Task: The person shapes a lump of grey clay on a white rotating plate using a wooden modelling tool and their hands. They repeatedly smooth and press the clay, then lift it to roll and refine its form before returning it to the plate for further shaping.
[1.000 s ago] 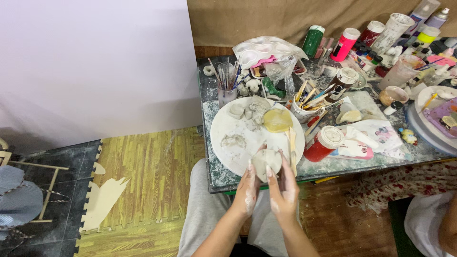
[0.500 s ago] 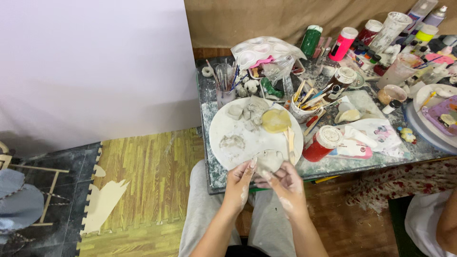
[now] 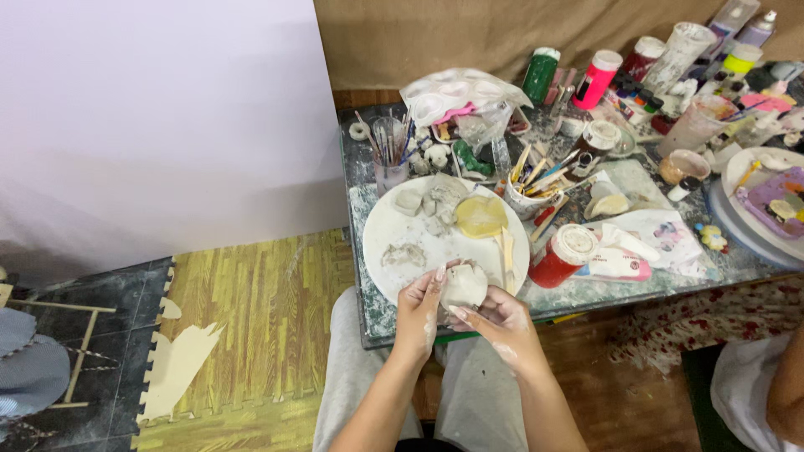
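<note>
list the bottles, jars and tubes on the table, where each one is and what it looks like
Green bottle: back of table, upright, dark green with white cap.
Pink bottle: right of the green one, bright pink, white cap.
Red jar: front of table, right of the white plate, red with white lid.
White tube: lying flat beside the red jar, white with pink markings.
Yellow-capped bottle: far back right corner.

The left hand (image 3: 419,308) and right hand (image 3: 496,322) are hiding the clay lump's (image 3: 463,286) lower edge. The picture's right edge is cutting off another person's arm (image 3: 787,393)
</note>
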`<state>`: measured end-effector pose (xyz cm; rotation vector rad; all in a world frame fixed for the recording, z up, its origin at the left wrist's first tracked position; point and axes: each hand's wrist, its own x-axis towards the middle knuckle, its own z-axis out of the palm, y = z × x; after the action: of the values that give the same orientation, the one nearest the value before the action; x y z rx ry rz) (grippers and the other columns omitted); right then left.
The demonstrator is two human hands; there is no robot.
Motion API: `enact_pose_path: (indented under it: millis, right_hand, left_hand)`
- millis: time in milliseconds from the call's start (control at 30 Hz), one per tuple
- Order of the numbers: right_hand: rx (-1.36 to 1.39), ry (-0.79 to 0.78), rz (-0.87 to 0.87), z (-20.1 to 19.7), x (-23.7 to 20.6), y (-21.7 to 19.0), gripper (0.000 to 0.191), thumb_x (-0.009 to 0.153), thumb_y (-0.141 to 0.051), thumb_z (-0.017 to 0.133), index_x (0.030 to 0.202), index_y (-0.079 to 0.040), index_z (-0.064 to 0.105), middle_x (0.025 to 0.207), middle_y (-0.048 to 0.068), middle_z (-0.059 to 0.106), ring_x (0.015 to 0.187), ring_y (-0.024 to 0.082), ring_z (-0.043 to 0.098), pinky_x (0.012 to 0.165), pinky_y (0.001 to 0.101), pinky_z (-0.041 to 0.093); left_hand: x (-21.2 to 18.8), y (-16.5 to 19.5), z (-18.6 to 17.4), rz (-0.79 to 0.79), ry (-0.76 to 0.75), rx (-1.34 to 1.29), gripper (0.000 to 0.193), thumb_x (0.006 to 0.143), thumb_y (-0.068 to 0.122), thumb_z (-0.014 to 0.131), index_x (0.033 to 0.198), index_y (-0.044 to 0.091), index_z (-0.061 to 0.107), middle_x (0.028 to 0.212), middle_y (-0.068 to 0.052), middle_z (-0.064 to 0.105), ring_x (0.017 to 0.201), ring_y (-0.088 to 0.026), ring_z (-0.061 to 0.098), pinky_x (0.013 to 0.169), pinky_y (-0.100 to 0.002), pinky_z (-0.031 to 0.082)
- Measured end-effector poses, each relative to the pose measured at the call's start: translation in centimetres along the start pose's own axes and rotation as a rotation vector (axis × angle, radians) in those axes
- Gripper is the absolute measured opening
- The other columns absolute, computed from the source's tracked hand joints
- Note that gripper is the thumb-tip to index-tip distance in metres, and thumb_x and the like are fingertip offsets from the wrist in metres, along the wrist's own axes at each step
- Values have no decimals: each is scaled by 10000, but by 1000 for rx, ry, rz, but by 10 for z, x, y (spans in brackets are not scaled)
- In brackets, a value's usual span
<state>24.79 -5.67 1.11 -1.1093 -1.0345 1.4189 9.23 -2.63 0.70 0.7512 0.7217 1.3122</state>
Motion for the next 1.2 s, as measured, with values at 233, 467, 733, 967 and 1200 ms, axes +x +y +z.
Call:
enact_pose_path:
  millis: [233,467,733,967,1200]
  right_hand:
    - [6,11,-61,-2,5,17,254,910,-11,705,1149,73,716,1029,100,767,886,142,718,791,333,617]
    - [-9,-1,-28,-15,4,18,235,915,-6,691,1136,63,726,991,101,765,858,145,713,742,347,624]
    - [-123,-75,-77,-18,4,13,318,893,-21,723,1198,57,679,1084,72,735,950,118,684,846,312,584]
    - [-381,217,-345,-15,-1,4,195,1065,-68,572,1216,20,660,1015,55,680,944,101,591,844,249,502]
    - [-317,284,-743,7,-4,-10,199,975,53,618,1167,47,673,1252,133,615,1198,187,618,1047,299,499]
  left_hand:
    - [0,-7,7,129,9,61,373,1051,246,582,1258,-34,714,1120,-87,766,952,-90,683,842,-249,564]
    - [5,2,-2,-5,-125,111,369,1003,177,621,1334,17,656,1164,-82,757,961,-95,674,852,-256,554]
    - [6,-9,-4,142,-123,231,313,1016,123,639,1280,-29,709,1214,-97,762,1027,-92,677,925,-247,547]
    - [6,-10,-4,181,-138,224,286,1002,84,653,1251,-44,714,1246,-100,752,1106,-98,673,996,-247,517]
    - [2,-12,2,120,-57,174,275,984,97,668,1219,-28,738,1133,-74,775,995,-88,672,910,-240,537]
